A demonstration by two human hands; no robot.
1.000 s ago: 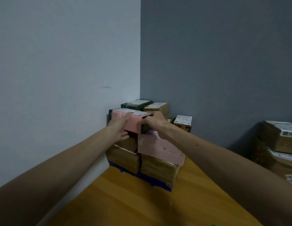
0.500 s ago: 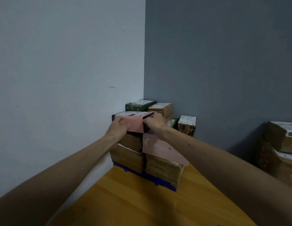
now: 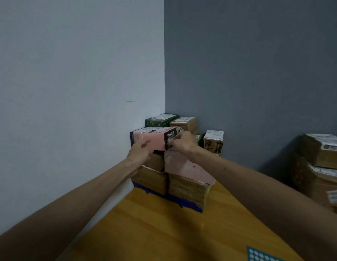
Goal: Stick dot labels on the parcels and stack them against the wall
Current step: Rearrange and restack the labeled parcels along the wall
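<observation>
We see left hand (image 3: 140,150) pressing the pink parcel (image 3: 154,141), right hand (image 3: 183,143) gripping its end. Seat it flush to the wall (image 3: 79,110).

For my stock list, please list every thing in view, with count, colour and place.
pink box: one, pink with a black end, top of the stack at the left wall
flat parcel: one, pink, on the stack's right side
cardboard parcels: at least three, brown, under both
green box: one, dark green, corner behind
labelled cartons: two, brown, right of the green box
pallet: one, blue, under the stack
table: one, yellow wood, foreground
dot label sheet: one, teal with white dots, bottom right edge
parcel pile: one, brown, far right
left hand: one, touches the pink box's front
right hand: one, grips its black end
</observation>
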